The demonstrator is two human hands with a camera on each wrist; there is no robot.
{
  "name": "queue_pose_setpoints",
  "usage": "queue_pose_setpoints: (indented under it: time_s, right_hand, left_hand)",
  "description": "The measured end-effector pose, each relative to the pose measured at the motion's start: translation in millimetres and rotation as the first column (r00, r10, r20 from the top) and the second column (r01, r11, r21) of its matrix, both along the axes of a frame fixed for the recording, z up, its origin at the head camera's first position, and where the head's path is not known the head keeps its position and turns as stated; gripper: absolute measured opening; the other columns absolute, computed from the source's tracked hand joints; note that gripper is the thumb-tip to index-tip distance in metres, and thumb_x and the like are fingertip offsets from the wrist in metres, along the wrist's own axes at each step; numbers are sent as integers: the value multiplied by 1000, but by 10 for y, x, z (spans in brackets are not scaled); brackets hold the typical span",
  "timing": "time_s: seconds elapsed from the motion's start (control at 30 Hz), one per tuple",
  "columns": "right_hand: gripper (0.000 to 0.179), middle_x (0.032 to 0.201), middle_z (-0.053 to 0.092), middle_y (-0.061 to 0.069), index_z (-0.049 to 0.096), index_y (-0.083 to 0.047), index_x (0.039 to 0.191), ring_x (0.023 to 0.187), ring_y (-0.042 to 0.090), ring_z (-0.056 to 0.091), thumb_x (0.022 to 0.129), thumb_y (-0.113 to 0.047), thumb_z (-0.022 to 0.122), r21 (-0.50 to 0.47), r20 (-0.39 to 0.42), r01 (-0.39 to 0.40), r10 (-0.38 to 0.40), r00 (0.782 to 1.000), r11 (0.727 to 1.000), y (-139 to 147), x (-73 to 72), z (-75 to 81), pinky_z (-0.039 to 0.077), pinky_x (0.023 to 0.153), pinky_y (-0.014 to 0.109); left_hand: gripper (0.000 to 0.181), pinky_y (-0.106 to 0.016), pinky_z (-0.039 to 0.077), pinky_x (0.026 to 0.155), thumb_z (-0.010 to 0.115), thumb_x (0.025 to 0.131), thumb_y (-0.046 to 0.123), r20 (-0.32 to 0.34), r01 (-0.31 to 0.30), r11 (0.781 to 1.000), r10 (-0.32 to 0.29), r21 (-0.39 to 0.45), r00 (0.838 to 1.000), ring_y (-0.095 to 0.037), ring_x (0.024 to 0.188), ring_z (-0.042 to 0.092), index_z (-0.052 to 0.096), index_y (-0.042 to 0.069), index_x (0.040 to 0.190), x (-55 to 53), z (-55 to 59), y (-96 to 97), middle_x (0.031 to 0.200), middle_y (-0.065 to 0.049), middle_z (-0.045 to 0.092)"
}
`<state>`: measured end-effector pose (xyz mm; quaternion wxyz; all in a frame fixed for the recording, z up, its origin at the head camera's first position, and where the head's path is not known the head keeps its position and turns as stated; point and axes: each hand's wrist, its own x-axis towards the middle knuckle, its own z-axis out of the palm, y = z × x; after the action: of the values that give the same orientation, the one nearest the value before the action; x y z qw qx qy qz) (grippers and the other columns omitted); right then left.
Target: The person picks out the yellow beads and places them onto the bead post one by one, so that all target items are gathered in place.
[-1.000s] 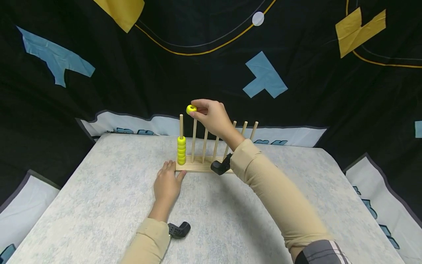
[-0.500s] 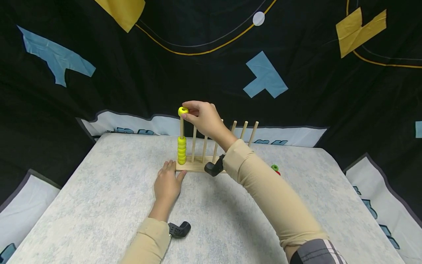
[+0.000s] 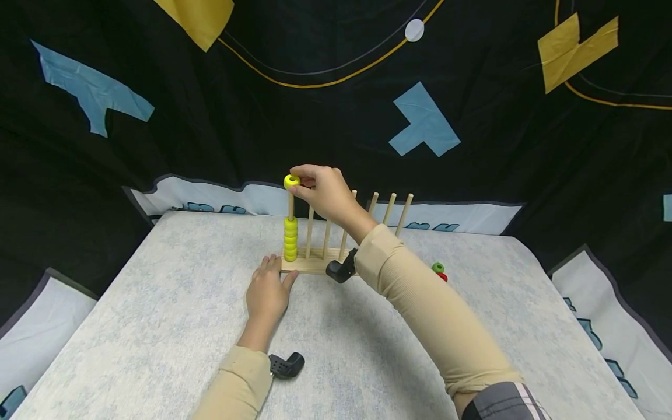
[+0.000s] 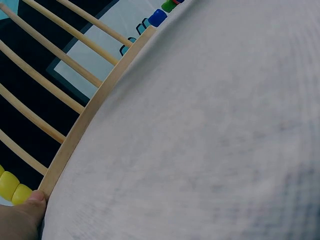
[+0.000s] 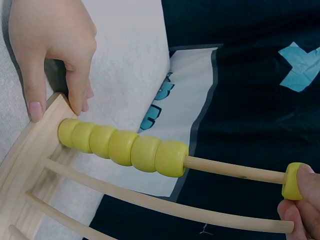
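Note:
My right hand [image 3: 329, 195] pinches a yellow bead [image 3: 288, 182] between thumb and fingers. In the right wrist view that bead [image 5: 291, 182] sits at the tip of the leftmost wooden peg [image 5: 235, 169]. Lower down, several yellow beads [image 3: 290, 240] are stacked on the same peg, with bare peg between them and the held one. The pegs stand on a pale wooden base [image 3: 312, 266]; the others that show carry no beads. My left hand [image 3: 266, 296] holds the left end of this base, thumb on the front edge and fingers around the end, as the right wrist view shows.
On the table [image 3: 173, 326], right of the rack, lie a green bead [image 3: 438, 267] and a red bead [image 3: 443, 277], partly behind my right sleeve. A blue bead [image 4: 157, 18] shows in the left wrist view. A black patterned cloth [image 3: 325, 128] hangs behind.
My right hand has carried the yellow bead left from above the second peg to the first peg's tip, then slightly down. The left hand stays put.

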<state>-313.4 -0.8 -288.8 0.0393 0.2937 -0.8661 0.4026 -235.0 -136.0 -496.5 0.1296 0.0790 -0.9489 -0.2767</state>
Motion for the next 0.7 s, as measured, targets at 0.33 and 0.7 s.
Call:
queue_pose_setpoints:
  time_s: [0.33,0.7]
  right_hand:
    - [39,134,66,2,63,-12,132,120,13,63,94,-20,69,17,-18,6,-6,1000,1000,16,0,-7,52,99,20]
    - [41,135,65,4,63,-12,132,121,17,64,94,-24,69,-1,-159,-2,2,987,1000,78,99,-2,53,100,25]
  left_hand:
    - [67,-60,40,110,62,97,43,3,3,1000,-3,-2,1000,-43,142,40,48,-3,143,5,17,10,151,-23,45]
    - [66,-61,41,108,63,96,42,12,-1,1000,1,-6,1000,-45,141,40,48,-2,144,13,26,3,152,-24,43]
